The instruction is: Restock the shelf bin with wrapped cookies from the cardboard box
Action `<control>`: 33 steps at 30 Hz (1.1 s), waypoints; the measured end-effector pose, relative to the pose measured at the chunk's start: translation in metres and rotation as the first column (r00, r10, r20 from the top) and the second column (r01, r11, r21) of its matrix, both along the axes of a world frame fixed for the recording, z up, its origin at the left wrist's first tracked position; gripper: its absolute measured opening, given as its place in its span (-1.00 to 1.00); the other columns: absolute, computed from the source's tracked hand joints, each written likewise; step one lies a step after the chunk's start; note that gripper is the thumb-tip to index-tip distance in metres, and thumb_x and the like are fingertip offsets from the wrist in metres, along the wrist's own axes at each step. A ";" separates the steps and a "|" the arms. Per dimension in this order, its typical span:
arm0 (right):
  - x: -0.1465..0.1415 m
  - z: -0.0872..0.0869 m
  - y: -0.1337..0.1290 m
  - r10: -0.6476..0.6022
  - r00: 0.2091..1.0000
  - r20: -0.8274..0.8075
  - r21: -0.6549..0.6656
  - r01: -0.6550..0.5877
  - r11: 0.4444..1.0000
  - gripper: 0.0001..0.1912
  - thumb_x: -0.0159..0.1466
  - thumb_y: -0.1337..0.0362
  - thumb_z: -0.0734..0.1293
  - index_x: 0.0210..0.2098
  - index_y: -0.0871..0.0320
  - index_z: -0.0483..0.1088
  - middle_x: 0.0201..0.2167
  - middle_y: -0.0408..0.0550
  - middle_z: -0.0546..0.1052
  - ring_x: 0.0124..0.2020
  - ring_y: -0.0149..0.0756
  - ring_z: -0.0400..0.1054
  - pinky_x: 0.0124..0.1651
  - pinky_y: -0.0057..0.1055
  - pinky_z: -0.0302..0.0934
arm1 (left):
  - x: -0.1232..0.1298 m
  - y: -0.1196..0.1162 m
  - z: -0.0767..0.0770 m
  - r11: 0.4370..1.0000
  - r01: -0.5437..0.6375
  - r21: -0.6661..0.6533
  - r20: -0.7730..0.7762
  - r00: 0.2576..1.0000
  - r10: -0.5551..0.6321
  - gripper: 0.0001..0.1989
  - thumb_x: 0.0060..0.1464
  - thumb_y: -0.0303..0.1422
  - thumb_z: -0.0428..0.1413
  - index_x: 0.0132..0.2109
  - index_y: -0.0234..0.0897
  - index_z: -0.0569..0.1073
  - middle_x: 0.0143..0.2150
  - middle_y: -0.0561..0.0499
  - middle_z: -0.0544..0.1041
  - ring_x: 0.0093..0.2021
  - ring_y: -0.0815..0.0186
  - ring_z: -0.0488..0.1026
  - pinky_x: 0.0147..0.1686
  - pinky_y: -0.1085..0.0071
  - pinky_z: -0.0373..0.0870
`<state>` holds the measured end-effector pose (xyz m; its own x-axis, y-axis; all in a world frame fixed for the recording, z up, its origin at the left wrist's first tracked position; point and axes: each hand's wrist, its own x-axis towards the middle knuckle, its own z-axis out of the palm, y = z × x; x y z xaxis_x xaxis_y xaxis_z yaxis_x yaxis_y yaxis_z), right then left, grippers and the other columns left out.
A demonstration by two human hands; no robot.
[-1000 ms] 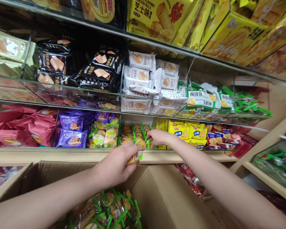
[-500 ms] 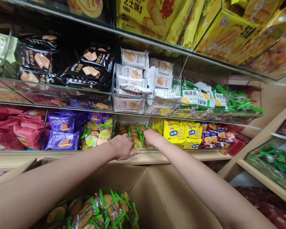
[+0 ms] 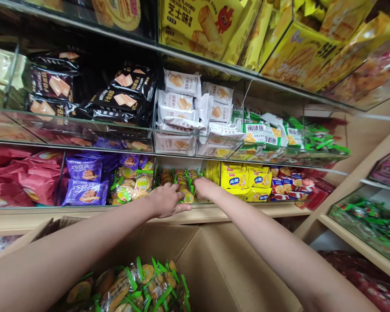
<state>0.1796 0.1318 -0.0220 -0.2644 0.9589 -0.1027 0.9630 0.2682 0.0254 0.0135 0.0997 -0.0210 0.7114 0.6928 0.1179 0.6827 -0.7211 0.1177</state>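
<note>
The slim, bare left forearm [image 3: 94, 240] and right forearm [image 3: 263, 232] taper smoothly into bare left hand [image 3: 167, 200] and right hand [image 3: 204, 188].

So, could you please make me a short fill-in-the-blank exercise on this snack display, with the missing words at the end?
1. The left hand and the right hand are at biscuit packs whose wrapper ends are bright ____.
2. The open box below the hands is made of ____.
3. White packs lie directly to the right of ____ packs.
4. The packs immediately to the right of the right hand are ____.

Missing words: green; cardboard; black; yellow.
</note>
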 end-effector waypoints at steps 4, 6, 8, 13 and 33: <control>0.007 0.010 -0.018 0.026 0.990 -0.137 0.108 -0.011 0.994 -0.82 0.16 0.45 0.21 -0.25 0.34 0.39 -0.25 0.17 0.46 -0.19 -0.21 0.36 -0.12 -0.32 0.21 | -0.002 -0.004 0.009 0.998 -0.003 -0.057 0.237 0.971 0.016 -0.50 0.02 -0.07 -0.08 0.00 -0.30 0.35 -0.07 -0.20 0.34 -0.03 0.05 0.26 0.00 0.14 0.12; 0.010 0.014 -0.036 0.054 0.973 -0.223 0.206 -0.007 0.979 -0.72 0.17 0.49 0.13 -0.15 0.33 0.34 -0.15 0.19 0.42 -0.10 -0.21 0.31 -0.05 -0.35 0.16 | -0.003 -0.010 0.018 0.994 -0.021 -0.109 0.380 0.923 0.062 -0.53 0.06 -0.14 -0.13 0.05 -0.29 0.27 -0.03 -0.15 0.32 0.01 0.13 0.23 0.03 0.23 0.11; 0.011 0.014 -0.058 0.128 0.913 -0.388 0.254 -0.028 0.967 -0.61 0.17 0.49 0.09 0.00 0.26 0.21 -0.05 0.10 0.36 -0.05 -0.31 0.27 -0.03 -0.42 0.15 | -0.001 -0.019 0.026 0.978 -0.057 -0.201 0.504 0.850 0.153 -0.55 0.10 -0.14 -0.21 0.05 -0.28 0.22 -0.03 -0.11 0.34 -0.01 0.19 0.27 -0.02 0.27 0.19; 0.000 -0.003 -0.105 0.144 0.189 -0.971 0.123 -0.118 0.985 -0.49 0.06 0.30 0.31 0.00 0.16 0.16 -0.11 -0.01 0.38 -0.16 -0.33 0.32 -0.14 -0.39 0.22 | 0.016 -0.054 0.037 0.859 -0.014 -0.511 0.614 0.693 0.377 -0.43 0.12 -0.06 -0.39 -0.09 -0.35 0.32 -0.35 -0.06 0.48 -0.37 0.28 0.43 -0.40 0.37 0.36; 0.013 -0.046 -0.156 -0.125 0.074 -0.989 -0.134 -0.127 0.983 -0.53 -0.04 0.28 0.40 -0.15 0.13 0.24 -0.27 -0.09 0.42 -0.31 -0.34 0.32 -0.26 -0.40 0.20 | 0.018 -0.076 0.002 0.659 0.136 -0.740 0.483 0.789 0.380 -0.60 -0.21 -0.18 0.19 -0.28 -0.26 0.22 -0.64 0.24 0.29 -0.61 0.44 0.27 -0.63 0.54 0.16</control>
<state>0.1928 -0.0245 -0.0681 -0.2433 0.9615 0.1275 0.0626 0.1467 -0.9872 0.0315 0.0233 -0.0187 0.5850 0.8030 -0.1138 0.3701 -0.1394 0.9185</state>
